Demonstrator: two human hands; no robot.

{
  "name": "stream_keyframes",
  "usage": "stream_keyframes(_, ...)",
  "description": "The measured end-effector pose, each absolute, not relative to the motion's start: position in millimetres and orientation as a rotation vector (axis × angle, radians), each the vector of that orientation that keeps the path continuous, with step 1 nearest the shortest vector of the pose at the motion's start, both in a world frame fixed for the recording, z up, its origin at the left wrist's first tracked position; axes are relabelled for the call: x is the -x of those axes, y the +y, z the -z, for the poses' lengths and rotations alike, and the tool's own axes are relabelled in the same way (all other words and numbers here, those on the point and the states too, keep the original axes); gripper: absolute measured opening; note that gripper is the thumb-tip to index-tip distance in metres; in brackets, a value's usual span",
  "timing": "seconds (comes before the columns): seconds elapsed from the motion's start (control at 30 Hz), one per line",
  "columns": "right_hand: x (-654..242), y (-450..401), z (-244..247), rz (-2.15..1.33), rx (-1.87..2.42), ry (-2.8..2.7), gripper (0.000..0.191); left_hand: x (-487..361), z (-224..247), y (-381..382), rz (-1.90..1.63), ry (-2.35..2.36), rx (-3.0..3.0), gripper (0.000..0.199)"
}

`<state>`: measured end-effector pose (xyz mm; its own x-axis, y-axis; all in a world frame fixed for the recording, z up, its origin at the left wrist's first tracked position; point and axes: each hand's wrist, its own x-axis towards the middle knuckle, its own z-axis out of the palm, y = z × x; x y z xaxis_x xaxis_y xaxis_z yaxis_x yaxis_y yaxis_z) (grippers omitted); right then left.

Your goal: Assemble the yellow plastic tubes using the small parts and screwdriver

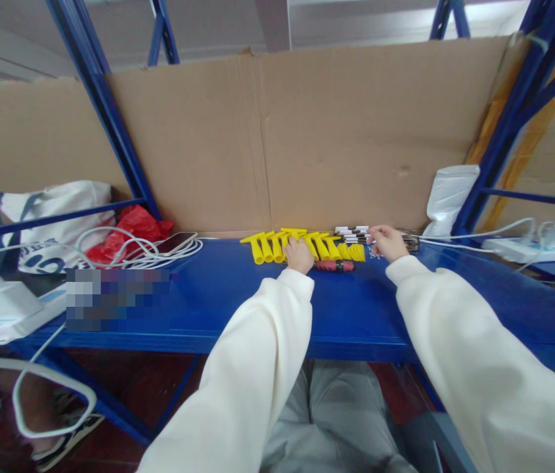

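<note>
Several yellow T-shaped plastic parts [267,249] lie in a row at the back of the blue table. My left hand [299,255] rests over the middle of this row, its fingers curled on a yellow part. Right of the row are small yellow pieces [352,252] side by side. A red and black tool [335,265] lies in front of them. Several black and white sticks [352,231] lie behind, near the fingertips of my right hand [386,242]. Those fingers are bent together above tiny metallic bits [372,252]; whether they hold anything is too small to tell.
The blue table [356,309] backs onto a cardboard sheet [336,138]. At left are a cloth bag [50,230], a red bag [142,223], white cables [173,253] and a power strip [31,318]. At right are a white pouch [449,197] and another strip [528,249].
</note>
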<state>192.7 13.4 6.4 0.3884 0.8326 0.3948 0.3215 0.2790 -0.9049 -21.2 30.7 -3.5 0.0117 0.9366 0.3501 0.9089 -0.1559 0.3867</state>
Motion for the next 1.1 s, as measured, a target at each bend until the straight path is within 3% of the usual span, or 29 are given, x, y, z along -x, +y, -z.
stream_keyframes(0.37,-193,15,-2,-0.379,1.401,-1.359,0.009,23,2,33,-0.936,1.867,-2.139,0.068)
stream_keyframes(0.73,-202,19,3,-0.288,1.452,-1.57,0.011,39,-12,27,-1.175,1.984,-1.962,0.05)
stream_keyframes(1.1,-206,16,2,-0.373,1.497,-1.625,0.011,55,-10,29,-1.086,2.006,-1.88,0.045)
